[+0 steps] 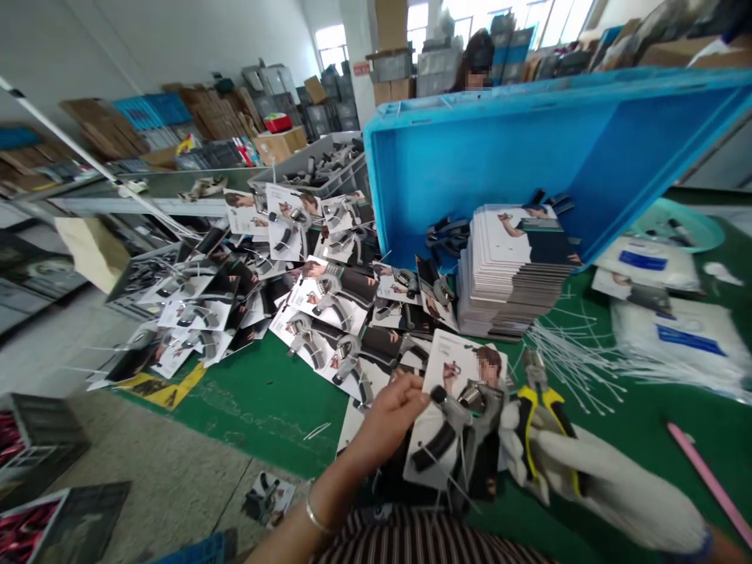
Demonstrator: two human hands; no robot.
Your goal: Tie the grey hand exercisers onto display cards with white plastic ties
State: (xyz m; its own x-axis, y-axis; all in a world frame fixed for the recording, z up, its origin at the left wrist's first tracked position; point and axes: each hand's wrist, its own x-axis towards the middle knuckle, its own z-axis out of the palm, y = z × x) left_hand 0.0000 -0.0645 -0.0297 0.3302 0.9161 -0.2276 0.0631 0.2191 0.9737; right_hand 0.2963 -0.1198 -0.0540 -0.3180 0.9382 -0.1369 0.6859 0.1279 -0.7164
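My left hand (388,419), bare with a bracelet at the wrist, is closed on the left edge of a printed card (438,360). A grey and black spring hand gripper (438,446) lies on that card, with white cable ties sticking out by it. My right hand (567,462) wears a white glove and holds yellow-and-black pliers (534,384), jaws pointing away from me, beside the card's right edge. Several more carded hand grippers (332,309) lie in a heap to the left. Loose white cable ties (579,356) spread out beyond the pliers.
A blue crate (529,133) stands on its side at the back of the green table (264,423), with a stack of printed cards (499,274) at its opening. Bags of cable ties (681,337) and a pink strip (708,478) lie right. Another person (475,59) is behind the crate.
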